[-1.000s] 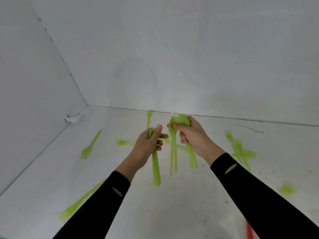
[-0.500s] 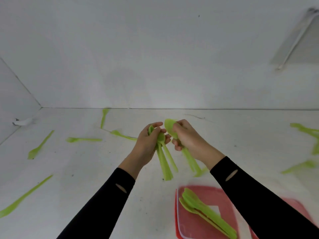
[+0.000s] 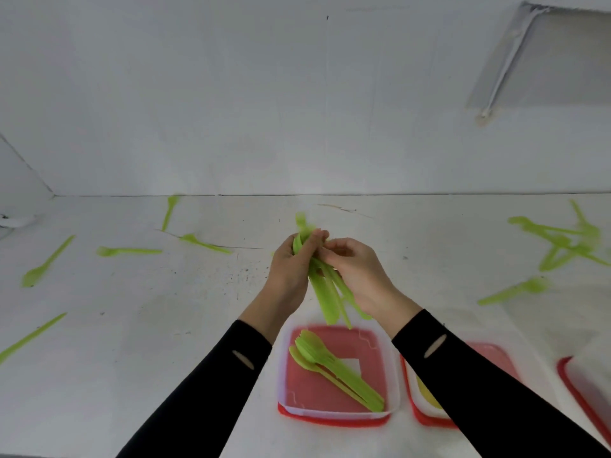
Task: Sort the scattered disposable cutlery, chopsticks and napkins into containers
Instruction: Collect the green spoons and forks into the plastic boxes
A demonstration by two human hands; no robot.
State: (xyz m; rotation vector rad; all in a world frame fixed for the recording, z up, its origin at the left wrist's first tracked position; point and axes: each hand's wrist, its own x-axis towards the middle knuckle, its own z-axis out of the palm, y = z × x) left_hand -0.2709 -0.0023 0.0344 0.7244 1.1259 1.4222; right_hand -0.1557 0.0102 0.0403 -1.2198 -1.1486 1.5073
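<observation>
With left hand (image 3: 291,271) and right hand (image 3: 358,271) together, clamps a bundle of thin lime-green plastic cutlery (image 3: 325,294) above the red-bottomed clear plastic container (image 3: 330,415); probably light, bendy and slick, so best pinched mid-handle.

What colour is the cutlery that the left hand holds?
The cutlery is lime green; the head view shows it.

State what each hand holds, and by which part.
Left hand and right hand both grip the cutlery bundle near its head ends; handles hang free.
</observation>
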